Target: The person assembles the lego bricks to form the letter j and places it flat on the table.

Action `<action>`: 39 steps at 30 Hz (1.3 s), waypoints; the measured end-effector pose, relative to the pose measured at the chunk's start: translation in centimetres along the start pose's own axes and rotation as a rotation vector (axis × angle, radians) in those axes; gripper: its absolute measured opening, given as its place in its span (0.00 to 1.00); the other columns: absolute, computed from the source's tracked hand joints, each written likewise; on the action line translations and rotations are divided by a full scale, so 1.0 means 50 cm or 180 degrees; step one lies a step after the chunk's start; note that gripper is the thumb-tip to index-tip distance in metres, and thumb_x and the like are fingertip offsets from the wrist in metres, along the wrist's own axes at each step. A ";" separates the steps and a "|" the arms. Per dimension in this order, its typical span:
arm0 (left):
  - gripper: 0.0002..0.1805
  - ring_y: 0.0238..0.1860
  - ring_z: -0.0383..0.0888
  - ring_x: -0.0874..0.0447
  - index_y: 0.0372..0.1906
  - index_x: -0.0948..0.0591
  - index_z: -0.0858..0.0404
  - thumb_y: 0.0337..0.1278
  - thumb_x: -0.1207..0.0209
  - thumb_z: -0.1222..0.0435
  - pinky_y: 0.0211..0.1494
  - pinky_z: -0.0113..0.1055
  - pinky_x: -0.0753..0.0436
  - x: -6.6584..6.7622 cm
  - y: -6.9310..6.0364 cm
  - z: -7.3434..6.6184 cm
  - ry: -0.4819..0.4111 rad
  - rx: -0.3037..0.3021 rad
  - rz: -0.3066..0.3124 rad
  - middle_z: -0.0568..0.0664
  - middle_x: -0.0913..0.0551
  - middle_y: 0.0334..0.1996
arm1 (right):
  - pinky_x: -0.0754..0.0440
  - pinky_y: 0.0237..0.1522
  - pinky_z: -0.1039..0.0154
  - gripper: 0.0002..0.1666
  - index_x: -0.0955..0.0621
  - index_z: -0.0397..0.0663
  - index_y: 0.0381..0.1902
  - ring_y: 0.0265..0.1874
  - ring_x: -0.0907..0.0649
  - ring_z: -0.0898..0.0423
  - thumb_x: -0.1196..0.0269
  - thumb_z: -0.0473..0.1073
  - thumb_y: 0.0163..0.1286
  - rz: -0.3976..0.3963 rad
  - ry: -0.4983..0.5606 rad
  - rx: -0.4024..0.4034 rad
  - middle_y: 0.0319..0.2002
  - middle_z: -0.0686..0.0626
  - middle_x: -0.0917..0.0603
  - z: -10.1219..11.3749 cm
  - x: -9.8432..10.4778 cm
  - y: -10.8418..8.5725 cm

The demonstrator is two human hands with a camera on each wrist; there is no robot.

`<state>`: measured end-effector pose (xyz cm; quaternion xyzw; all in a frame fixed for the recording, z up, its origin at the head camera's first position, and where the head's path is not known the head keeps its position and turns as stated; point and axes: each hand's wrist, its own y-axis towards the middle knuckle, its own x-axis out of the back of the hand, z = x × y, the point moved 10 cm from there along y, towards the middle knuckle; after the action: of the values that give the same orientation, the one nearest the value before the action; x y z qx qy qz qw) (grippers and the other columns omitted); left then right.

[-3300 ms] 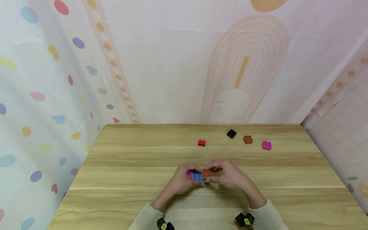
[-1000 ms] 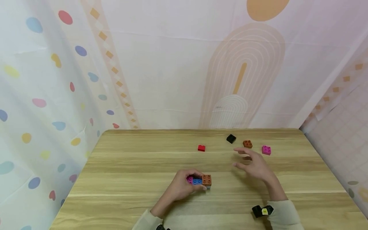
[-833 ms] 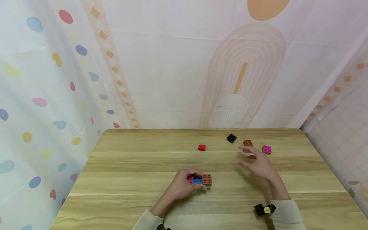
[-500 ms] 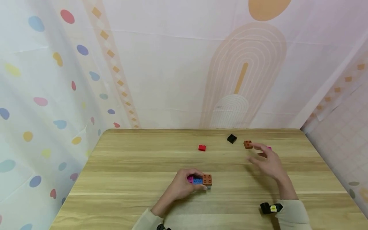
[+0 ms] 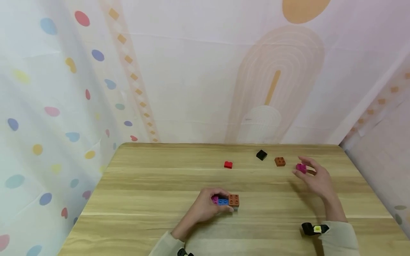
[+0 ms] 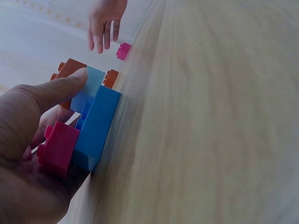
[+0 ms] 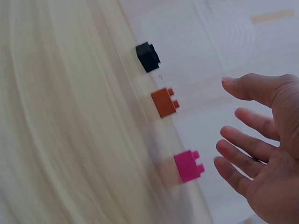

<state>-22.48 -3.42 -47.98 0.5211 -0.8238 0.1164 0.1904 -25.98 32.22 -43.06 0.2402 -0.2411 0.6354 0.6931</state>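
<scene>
My left hand (image 5: 208, 206) grips a small toy-brick build just above or on the table. In the left wrist view this build has a long blue brick (image 6: 99, 126) as base, a pink brick (image 6: 60, 148) on one end, and a light blue brick (image 6: 88, 86) under a brown brick (image 6: 70, 70) on the other. The thumb presses the light blue and brown bricks. My right hand (image 5: 317, 179) hovers around a loose pink brick (image 5: 301, 168), fingers spread and relaxed. In the right wrist view that brick stands on the table apart from the fingers.
On the wooden table (image 5: 144, 185) lie a red brick (image 5: 228, 165), a black brick (image 5: 261, 155) and a loose brown brick (image 5: 280, 161), in a loose row toward the back edge. A patterned curtain (image 5: 192, 89) hangs behind the table.
The right hand has let go of the build, after being on its brown brick, and moved right and away to the loose pink brick. The left hand keeps holding the build in place.
</scene>
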 end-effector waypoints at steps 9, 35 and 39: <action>0.19 0.50 0.41 0.15 0.44 0.11 0.48 0.43 0.19 0.55 0.54 0.34 0.20 0.006 -0.001 -0.001 0.0042 0.0005 -0.0047 0.42 0.10 0.47 | 0.17 0.56 0.44 0.43 0.35 0.43 0.78 0.66 0.26 0.27 0.35 0.56 0.74 0.0023 -0.0035 -0.0152 0.72 0.27 0.33 -0.033 0.012 0.022; 0.18 0.53 0.43 0.16 0.44 0.11 0.48 0.44 0.20 0.54 0.57 0.36 0.20 0.018 -0.017 0.007 0.0023 0.0052 -0.0045 0.43 0.10 0.49 | 0.24 0.60 0.41 0.35 0.27 0.37 0.70 0.62 0.23 0.32 0.33 0.51 0.73 0.0026 -0.0282 -0.0401 0.65 0.26 0.25 -0.082 -0.026 0.047; 0.18 0.53 0.43 0.16 0.44 0.11 0.47 0.44 0.20 0.54 0.58 0.35 0.20 0.011 -0.013 0.006 0.0010 0.0033 -0.0044 0.43 0.10 0.49 | 0.22 0.58 0.40 0.32 0.23 0.37 0.65 0.59 0.21 0.32 0.32 0.50 0.72 -0.0157 -0.0365 -0.0401 0.62 0.26 0.22 -0.081 -0.014 0.043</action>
<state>-22.15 -4.25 -48.01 0.5276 -0.8192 0.1201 0.1898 -28.05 34.43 -46.57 0.2380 -0.3139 0.5869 0.7074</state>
